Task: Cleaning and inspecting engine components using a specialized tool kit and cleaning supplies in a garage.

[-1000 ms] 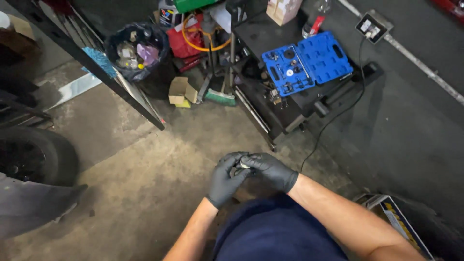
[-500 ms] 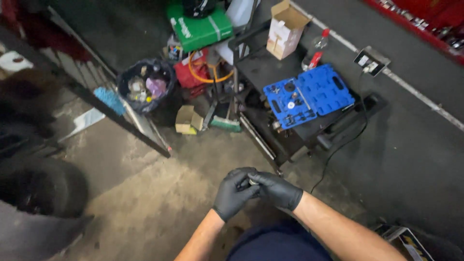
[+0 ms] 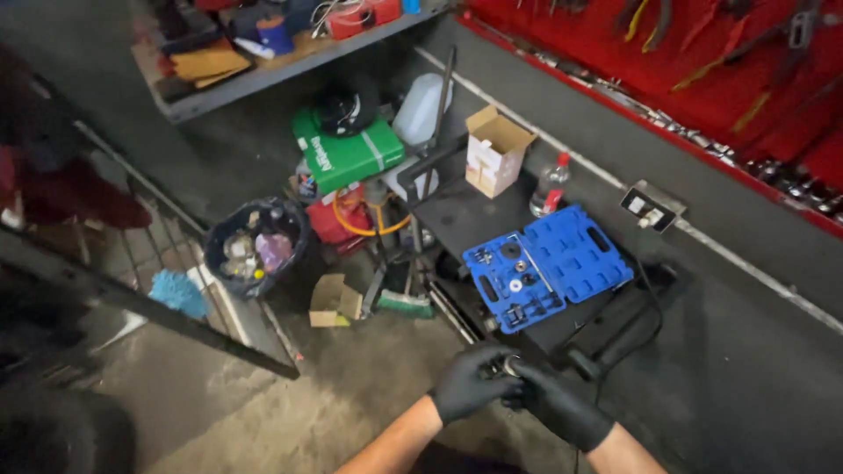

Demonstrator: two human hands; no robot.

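The fingers of both gloved hands are curled shut around a small metal part, which sits pinched between them low in the middle of the head view, just in front of the person's body and above the concrete floor. The left hand wraps it from the near side, while the right hand closes on it from the other side, fingertips meeting over the piece. Only a sliver of bright metal shows between the black gloves, so its exact shape cannot be told.

Judging by that glint and its size, the part is likely rigid, dense for its size, and smooth, perhaps oily. It will not bend or crush, but it could slip from rubber-gloved tips, so a hold across its widest sides with the thumb opposing two fingers seems safest.

Just beyond the hands stands a dark low surface carrying an open blue tool case with several small metal pieces seated in its moulded slots. Further back on it are a small open cardboard box and a clear bottle with a red cap. To the left on the floor are a black bucket of scraps and a green case.
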